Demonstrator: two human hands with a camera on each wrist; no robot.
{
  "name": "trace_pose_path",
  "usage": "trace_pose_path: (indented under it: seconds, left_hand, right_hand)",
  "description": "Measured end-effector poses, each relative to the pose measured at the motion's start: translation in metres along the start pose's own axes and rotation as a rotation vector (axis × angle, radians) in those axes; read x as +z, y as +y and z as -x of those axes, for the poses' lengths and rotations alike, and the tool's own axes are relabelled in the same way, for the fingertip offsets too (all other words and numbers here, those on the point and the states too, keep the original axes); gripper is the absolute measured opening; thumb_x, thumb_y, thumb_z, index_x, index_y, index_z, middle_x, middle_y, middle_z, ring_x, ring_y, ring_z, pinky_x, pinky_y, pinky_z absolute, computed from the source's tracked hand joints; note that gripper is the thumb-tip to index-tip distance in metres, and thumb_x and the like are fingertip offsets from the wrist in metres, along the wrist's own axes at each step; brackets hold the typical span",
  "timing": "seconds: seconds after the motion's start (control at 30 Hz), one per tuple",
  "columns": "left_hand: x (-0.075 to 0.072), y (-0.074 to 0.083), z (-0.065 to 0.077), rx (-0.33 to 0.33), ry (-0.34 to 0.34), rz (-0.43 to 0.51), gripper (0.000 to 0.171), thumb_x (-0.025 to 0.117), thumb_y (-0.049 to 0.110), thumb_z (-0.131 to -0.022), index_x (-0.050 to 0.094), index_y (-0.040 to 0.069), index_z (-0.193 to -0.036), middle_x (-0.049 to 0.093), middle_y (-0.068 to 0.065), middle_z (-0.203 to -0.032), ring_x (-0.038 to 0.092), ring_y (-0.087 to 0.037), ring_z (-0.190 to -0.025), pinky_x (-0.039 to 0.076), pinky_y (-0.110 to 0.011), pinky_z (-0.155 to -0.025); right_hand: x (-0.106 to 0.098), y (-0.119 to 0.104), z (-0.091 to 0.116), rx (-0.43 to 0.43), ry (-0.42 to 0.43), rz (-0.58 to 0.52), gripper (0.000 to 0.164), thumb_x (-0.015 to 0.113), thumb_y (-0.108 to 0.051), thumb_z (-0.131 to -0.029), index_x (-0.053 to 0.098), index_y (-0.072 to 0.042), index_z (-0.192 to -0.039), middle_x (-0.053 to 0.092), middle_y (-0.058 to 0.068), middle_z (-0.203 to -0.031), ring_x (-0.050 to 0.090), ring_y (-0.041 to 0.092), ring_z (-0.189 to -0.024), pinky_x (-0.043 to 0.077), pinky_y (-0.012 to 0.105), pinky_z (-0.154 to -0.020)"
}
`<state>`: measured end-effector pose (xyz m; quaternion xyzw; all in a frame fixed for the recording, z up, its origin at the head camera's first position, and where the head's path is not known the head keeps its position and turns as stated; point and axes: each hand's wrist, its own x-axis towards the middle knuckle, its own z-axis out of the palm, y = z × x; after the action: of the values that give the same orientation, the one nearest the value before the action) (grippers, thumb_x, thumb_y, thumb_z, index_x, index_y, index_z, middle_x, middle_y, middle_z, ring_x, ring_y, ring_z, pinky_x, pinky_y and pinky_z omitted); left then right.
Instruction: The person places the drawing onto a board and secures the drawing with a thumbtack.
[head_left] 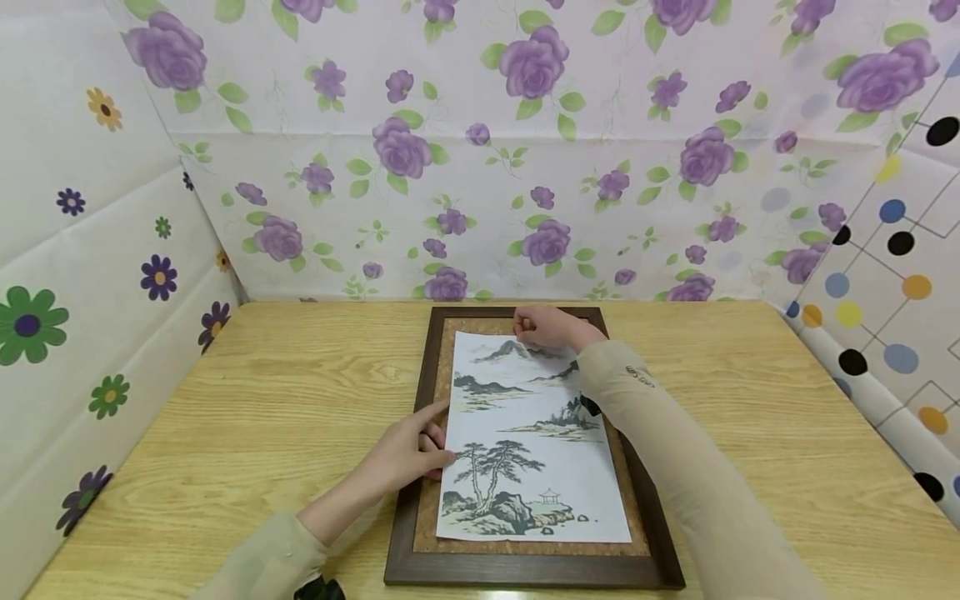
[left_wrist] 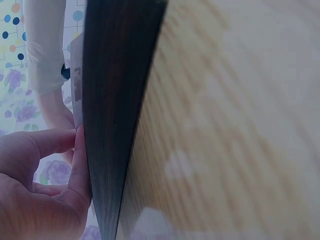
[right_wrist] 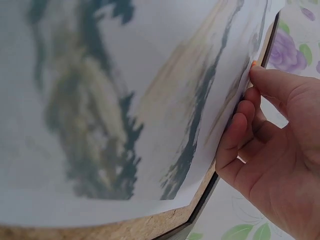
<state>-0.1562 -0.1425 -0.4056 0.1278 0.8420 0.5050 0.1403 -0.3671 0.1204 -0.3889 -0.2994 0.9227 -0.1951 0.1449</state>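
A sheet of paper with a printed ink landscape (head_left: 540,492) lies on a dark-framed cork board (head_left: 536,569). My left hand (head_left: 405,448) rests at the paper's left edge. Its thumb and forefinger stand apart there and touch the margin. At the top of the sheet, my right hand (head_left: 551,327) has its fingers curled and bears on the upper edge. In the right wrist view a small orange thing (right_wrist: 253,63), perhaps a push pin, shows at the thumb tip. Most of it is hidden by the fingers.
The board lies flat on a light wooden table (head_left: 300,400). Behind stands a wall covering with purple roses (head_left: 547,242). A flower-printed sheet (head_left: 75,317) borders the left side and a dotted sheet (head_left: 900,317) the right.
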Motion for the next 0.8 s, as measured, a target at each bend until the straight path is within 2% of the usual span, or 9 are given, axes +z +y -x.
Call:
trace_pose_path:
  seconds: [0.37,0.57,0.8]
  left_hand:
    - [0.0008,0.0004,-0.0001,0.004,-0.002,0.005,0.078,0.070,0.004,-0.087,0.030,0.000,-0.154,0.062,-0.013,-0.096,0.066,-0.016,-0.070,0.059,-0.028,-0.061]
    - [0.0004,0.0006,0.0000,-0.001,-0.002,0.003,0.077,0.069,0.004,-0.087,0.030,-0.001,-0.154,0.062,-0.013,-0.096,0.066,-0.015,-0.070,0.059,-0.028,-0.061]
    - [0.0000,0.0009,-0.0004,-0.001,-0.007,0.001,0.078,0.069,0.004,-0.088,0.029,-0.001,-0.154,0.061,-0.012,-0.094,0.065,-0.015,-0.068,0.059,-0.028,-0.060]
  right_hand:
    - [0.0013,0.0009,-0.0003,-0.011,0.020,0.017,0.008,0.059,-0.016,-0.100,0.058,-0.009,-0.095,0.058,0.004,-0.084,0.046,0.015,-0.069,0.040,0.030,-0.069]
    - [0.0030,-0.0010,0.0014,-0.038,0.047,-0.003,0.008,0.060,-0.014,-0.099,0.059,-0.007,-0.094,0.061,0.007,-0.083,0.046,0.014,-0.065,0.040,0.029,-0.065]
    - [0.0040,-0.0008,0.0018,-0.028,0.052,-0.019,0.009,0.059,-0.014,-0.099,0.061,-0.007,-0.096,0.062,0.009,-0.083,0.045,0.013,-0.063,0.039,0.027,-0.063]
